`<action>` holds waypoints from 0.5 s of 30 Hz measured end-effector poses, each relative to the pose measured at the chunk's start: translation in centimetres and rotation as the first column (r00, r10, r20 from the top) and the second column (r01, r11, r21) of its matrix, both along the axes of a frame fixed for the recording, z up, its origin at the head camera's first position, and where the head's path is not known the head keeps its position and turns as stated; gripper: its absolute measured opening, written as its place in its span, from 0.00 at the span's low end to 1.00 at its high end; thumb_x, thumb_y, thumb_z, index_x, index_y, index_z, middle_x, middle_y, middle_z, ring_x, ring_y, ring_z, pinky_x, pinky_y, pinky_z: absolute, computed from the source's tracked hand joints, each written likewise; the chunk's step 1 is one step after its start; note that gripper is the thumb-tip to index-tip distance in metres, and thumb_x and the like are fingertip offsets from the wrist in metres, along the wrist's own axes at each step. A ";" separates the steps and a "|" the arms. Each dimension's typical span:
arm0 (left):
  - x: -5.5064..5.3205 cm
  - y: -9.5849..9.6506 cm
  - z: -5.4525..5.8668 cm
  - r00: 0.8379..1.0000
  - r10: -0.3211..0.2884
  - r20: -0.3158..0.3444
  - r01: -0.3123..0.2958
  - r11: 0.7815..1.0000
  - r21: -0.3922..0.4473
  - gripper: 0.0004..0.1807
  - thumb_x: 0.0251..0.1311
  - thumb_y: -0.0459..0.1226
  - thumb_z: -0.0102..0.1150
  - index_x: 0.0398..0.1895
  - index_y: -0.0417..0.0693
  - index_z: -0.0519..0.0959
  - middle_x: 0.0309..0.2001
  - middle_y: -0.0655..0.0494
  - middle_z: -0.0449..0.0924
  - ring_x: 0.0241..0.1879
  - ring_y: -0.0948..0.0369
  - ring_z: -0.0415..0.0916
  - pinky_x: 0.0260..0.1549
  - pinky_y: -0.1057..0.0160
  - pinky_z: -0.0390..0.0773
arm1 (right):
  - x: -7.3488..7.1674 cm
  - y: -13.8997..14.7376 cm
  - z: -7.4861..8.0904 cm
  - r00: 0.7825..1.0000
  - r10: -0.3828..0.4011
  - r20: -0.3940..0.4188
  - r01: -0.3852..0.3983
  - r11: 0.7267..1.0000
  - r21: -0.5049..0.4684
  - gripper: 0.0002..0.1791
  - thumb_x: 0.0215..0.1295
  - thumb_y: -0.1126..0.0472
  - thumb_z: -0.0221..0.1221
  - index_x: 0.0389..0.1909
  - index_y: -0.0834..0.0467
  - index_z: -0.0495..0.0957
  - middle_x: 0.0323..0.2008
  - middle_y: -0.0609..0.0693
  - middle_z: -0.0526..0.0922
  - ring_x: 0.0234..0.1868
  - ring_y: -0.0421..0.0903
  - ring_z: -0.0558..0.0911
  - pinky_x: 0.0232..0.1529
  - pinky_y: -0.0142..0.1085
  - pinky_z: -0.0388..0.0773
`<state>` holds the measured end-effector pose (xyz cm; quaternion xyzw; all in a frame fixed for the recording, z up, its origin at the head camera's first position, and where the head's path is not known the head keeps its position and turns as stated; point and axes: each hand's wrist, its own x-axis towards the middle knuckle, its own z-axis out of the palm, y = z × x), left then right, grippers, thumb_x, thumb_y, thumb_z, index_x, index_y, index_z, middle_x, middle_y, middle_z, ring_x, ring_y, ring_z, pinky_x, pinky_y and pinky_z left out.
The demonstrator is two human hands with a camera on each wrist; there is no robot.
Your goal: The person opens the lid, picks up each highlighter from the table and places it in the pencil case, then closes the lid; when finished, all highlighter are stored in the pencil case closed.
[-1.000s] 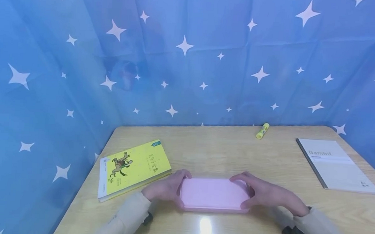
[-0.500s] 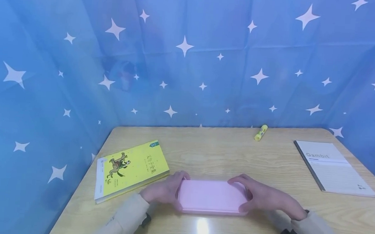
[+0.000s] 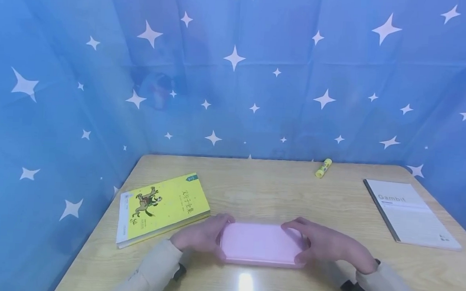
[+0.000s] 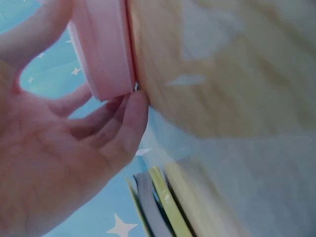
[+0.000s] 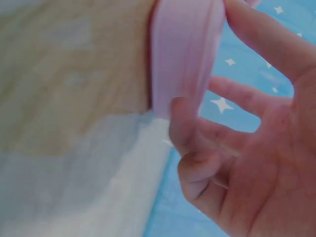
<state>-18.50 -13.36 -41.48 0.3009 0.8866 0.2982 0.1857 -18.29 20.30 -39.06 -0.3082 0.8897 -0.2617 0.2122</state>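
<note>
A pink rectangular case (image 3: 262, 243) with rounded corners lies flat at the front middle of the table. My left hand (image 3: 204, 235) grips its left end, thumb on the near side and fingers curled round the far corner. At the opposite end, my right hand (image 3: 322, 243) holds the case the same way. In the left wrist view, the case's pink side (image 4: 106, 47) stands between thumb and fingers. The right wrist view has the other end (image 5: 185, 54), with the thumb and curled fingers of the right hand (image 5: 266, 143) at its edges.
A thick yellow book (image 3: 164, 208) lies tilted just left of the left hand. Toward the back edge is a small yellow glue stick (image 3: 323, 168). A white notebook (image 3: 411, 213) with a dark spine lies on the right. Behind the table (image 3: 250, 186) hangs a blue star-patterned curtain (image 3: 260, 85).
The head view has shifted slightly. Both hands keep their hold on the pink case, which stays in about the same place on the table.
</note>
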 end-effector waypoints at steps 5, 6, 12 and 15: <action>-0.2 0.1 0.4 0.999 -0.025 -0.038 0.026 1.000 0.017 0.34 0.58 0.37 0.60 0.67 0.37 0.61 0.59 0.47 0.69 0.58 0.55 0.66 0.59 0.56 0.68 | -0.5 0.0 0.9 1.000 0.017 -0.011 -0.016 0.999 0.044 0.33 0.56 0.54 0.65 0.64 0.56 0.68 0.49 0.48 0.72 0.38 0.42 0.73 0.35 0.35 0.75; -0.2 0.1 0.5 0.999 -0.013 -0.039 0.014 1.000 0.022 0.31 0.61 0.37 0.56 0.66 0.36 0.61 0.60 0.45 0.68 0.59 0.53 0.66 0.60 0.55 0.67 | -0.7 0.0 1.1 1.000 0.020 -0.012 -0.020 0.998 0.052 0.31 0.57 0.55 0.64 0.63 0.56 0.69 0.49 0.48 0.72 0.38 0.43 0.74 0.36 0.36 0.76; -0.8 0.2 1.3 0.988 0.072 -0.138 -0.077 0.997 -0.028 0.25 0.68 0.39 0.47 0.65 0.36 0.66 0.63 0.42 0.67 0.63 0.49 0.63 0.62 0.51 0.64 | -1.6 -0.3 1.9 0.997 0.009 -0.081 0.001 0.992 0.123 0.26 0.62 0.58 0.60 0.61 0.58 0.71 0.56 0.56 0.72 0.51 0.54 0.76 0.48 0.49 0.76; -1.3 0.2 2.1 0.965 0.120 -0.231 -0.132 0.991 -0.035 0.23 0.70 0.40 0.44 0.63 0.37 0.68 0.63 0.44 0.68 0.63 0.50 0.64 0.63 0.53 0.63 | -2.2 -0.3 2.5 0.985 -0.026 -0.170 0.055 0.984 0.172 0.25 0.64 0.59 0.58 0.62 0.60 0.70 0.59 0.61 0.70 0.57 0.61 0.72 0.53 0.56 0.72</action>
